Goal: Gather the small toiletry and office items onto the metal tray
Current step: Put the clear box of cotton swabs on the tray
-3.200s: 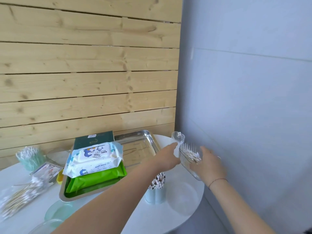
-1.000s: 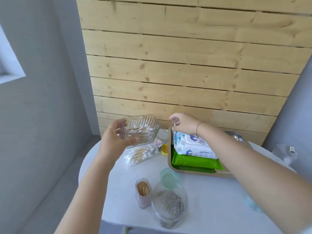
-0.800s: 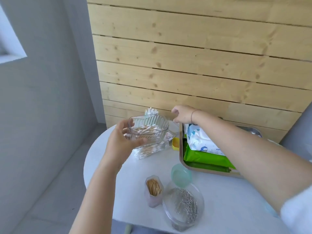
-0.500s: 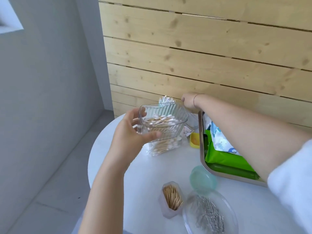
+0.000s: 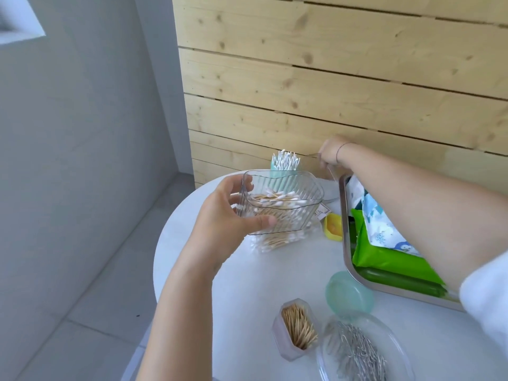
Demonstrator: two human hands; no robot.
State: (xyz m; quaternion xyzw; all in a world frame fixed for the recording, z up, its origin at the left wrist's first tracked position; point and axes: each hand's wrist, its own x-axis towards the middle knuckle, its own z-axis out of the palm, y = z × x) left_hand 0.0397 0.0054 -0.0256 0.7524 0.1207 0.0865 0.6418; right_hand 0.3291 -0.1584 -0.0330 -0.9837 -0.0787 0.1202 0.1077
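My left hand (image 5: 220, 224) grips a clear ribbed box (image 5: 288, 204) of cotton swabs and holds it above the white round table (image 5: 247, 284). The metal tray (image 5: 345, 243) sits at the right and holds a green wipes pack (image 5: 384, 259) with a white wipes pack (image 5: 382, 226) on top. My right hand (image 5: 331, 151) reaches past the tray's far left corner to the wooden wall, its fingers closed on what looks like a thin clear lid (image 5: 330, 171).
A mint cup of swabs (image 5: 284, 163) stands by the wall. A bag of swabs (image 5: 275, 242) and a small yellow item (image 5: 334, 226) lie left of the tray. Nearer me are a mint lid (image 5: 349, 294), a toothpick jar (image 5: 298, 328) and a clear dish of paper clips (image 5: 357, 353).
The swab box passed from my right hand to my left. My view swung to the table's left end. My right hand crossed over the tray to the wall.
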